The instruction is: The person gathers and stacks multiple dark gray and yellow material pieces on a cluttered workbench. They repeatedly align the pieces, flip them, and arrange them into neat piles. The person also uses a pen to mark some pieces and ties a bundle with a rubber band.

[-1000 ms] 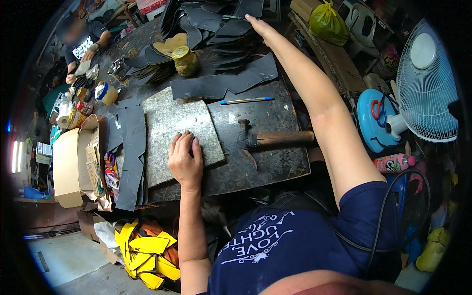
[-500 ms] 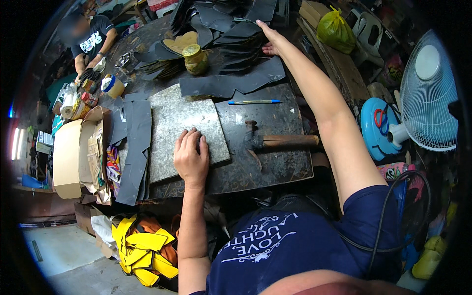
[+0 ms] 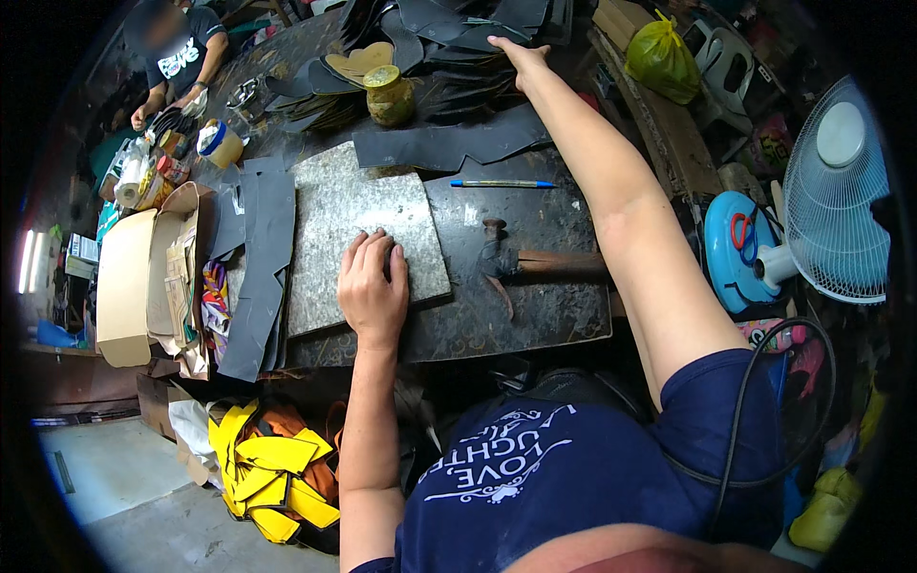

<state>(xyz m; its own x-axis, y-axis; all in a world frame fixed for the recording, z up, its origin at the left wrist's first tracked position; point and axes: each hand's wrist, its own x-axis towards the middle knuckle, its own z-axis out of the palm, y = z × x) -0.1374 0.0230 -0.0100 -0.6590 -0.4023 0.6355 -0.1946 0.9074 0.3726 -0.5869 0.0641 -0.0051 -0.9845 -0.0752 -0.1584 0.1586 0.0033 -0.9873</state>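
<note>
My left hand (image 3: pixel 373 294) lies flat on a grey, mottled slab (image 3: pixel 320 229), fingers stretched and holding nothing. At the far side of the table my right hand (image 3: pixel 522 62) reaches to the edge of a stack of black cut sheet pieces (image 3: pixel 468 81). Its outstretched fingers touch or nearly touch the top piece, and part of the hand is turned out of sight. Between the arms lie a blue pen (image 3: pixel 502 184) and a hammer (image 3: pixel 554 265) with a wooden handle. A long black notched strip (image 3: pixel 449 146) lies beyond the slab.
A yellowish jar (image 3: pixel 389 98) stands beside tan and black shaped pieces. More black strips (image 3: pixel 256 277) and a cardboard box (image 3: pixel 129 286) are at the left. A fan (image 3: pixel 831 191) stands to the right. Yellow pieces (image 3: pixel 277 468) are heaped below the table. A co-worker (image 3: pixel 181 57) sits far left.
My right hand has shifted slightly at the stack, its fingers now turned differently. My left hand stays on the slab. The whole view has tilted a little, and the co-worker's hands have moved.
</note>
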